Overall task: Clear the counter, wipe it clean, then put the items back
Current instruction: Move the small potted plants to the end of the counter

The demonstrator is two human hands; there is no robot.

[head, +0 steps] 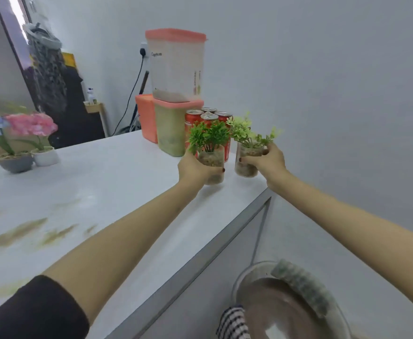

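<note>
Two small clear cups with pebbles and green plastic plants stand at the far right of the white counter point(102, 182). My left hand point(193, 168) grips the darker-leaved plant cup point(212, 162). The lighter-leaved plant cup point(247, 165) is held by my right hand point(266, 161). Both cups rest on or just above the counter surface; I cannot tell which. Behind them stand several red drink cans point(209, 118). Greenish-brown smears point(21, 232) mark the counter near its front left.
Stacked pink-lidded plastic containers point(176, 69) stand at the back by the wall. Two flower pots point(29, 159) sit at the counter's left. Below the counter's right edge lie a basin point(286, 311) with a scrub brush point(303, 287) and a checked cloth point(232, 324).
</note>
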